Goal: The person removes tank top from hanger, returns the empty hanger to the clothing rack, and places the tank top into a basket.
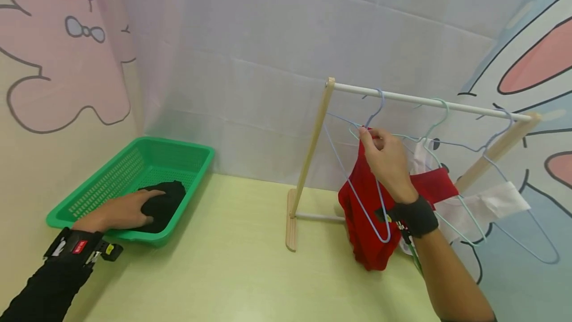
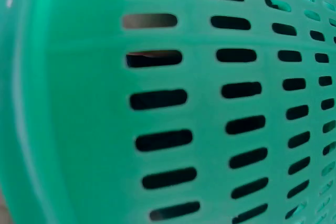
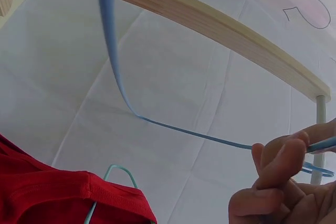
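In the head view my left hand reaches into the green basket, its thumb and index finger spread over a black cloth. The other fingertips are hidden there. The basket's slotted wall fills the left wrist view, dark cloth showing through the slots. At the rack, my right hand pinches a blue hanger just below its hook, which is over the white bar. No garment is on this hanger. A red garment hangs close behind it, with a green hanger passing through its opening.
Farther right along the bar, another blue hanger carries a white garment. The rack's wooden post stands on a wooden foot on the pale yellow tabletop. White curtain closes off the back.
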Demonstrator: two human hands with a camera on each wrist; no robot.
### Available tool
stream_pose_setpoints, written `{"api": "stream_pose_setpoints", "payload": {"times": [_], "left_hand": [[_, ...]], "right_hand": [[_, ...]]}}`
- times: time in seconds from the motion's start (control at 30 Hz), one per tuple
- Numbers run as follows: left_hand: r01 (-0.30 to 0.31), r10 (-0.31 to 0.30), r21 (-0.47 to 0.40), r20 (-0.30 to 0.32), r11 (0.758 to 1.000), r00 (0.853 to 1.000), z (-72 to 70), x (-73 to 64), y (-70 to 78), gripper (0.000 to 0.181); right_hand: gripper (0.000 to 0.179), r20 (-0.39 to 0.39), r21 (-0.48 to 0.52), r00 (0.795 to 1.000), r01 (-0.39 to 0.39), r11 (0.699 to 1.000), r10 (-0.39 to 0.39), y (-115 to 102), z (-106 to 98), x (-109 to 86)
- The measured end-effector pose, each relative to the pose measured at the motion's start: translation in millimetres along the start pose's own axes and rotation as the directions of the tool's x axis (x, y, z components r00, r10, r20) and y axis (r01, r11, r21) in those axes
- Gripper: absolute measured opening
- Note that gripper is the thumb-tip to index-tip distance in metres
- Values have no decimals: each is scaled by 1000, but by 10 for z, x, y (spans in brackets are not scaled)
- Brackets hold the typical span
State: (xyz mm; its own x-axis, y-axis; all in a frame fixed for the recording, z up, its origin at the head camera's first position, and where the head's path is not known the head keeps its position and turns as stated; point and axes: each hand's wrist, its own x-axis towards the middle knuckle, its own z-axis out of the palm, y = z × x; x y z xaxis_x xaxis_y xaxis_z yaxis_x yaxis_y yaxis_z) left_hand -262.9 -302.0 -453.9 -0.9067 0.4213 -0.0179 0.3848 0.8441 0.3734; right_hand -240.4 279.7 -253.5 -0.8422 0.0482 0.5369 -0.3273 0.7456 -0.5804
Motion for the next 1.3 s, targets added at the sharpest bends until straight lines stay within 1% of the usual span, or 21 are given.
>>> {"api": "stream_pose_setpoints", "payload": {"times": [0.07, 0.23, 0.37, 0.5, 0.63, 0.77, 0.9, 1.03, 1.17, 1.3], "left_hand": [[5, -5, -4, -5, 1000, 1000, -5, -16, 10, 72], [7, -7, -4, -19, 1000, 1000, -2, -53, 10, 71], [2, -2, 1, -32, 1000, 999, 13, -73, 0, 70], [5, -5, 11, -37, 1000, 999, 25, -87, -2, 70], [1, 0, 16, -53, 1000, 999, 21, -97, 6, 69], [0, 3, 32, -66, 999, 998, 7, -109, 29, 67], [7, -3, 52, -71, 999, 997, 7, -121, 43, 67], [8, -4, 53, -71, 999, 997, 17, -125, 42, 67], [9, -5, 63, -63, 998, 998, 8, -122, 63, 68], [0, 4, 76, -56, 997, 998, -27, -102, 119, 69]], "right_hand": [[54, -3, -3, 1000, -9, 1000, 9, -5, -25, -22], [51, -26, -38, 1000, 9, 999, -10, -8, -69, -77], [49, -64, -69, 998, 12, 998, -16, 16, -73, -90], [53, -91, -100, 996, -27, 995, 17, 40, -95, -126], [54, -100, -115, 994, -57, 992, 45, 70, -147, -188], [50, -138, -138, 990, -54, 989, 35, 93, -224, -237], [48, -187, -185, 982, -25, 982, -10, 111, -322, -273], [47, -222, -231, 974, -16, 973, -37, 140, -432, -292], [46, -233, -274, 972, -21, 962, -45, 178, -546, -290], [46, -219, -300, 974, -14, 954, -54, 232, -638, -293]]}}
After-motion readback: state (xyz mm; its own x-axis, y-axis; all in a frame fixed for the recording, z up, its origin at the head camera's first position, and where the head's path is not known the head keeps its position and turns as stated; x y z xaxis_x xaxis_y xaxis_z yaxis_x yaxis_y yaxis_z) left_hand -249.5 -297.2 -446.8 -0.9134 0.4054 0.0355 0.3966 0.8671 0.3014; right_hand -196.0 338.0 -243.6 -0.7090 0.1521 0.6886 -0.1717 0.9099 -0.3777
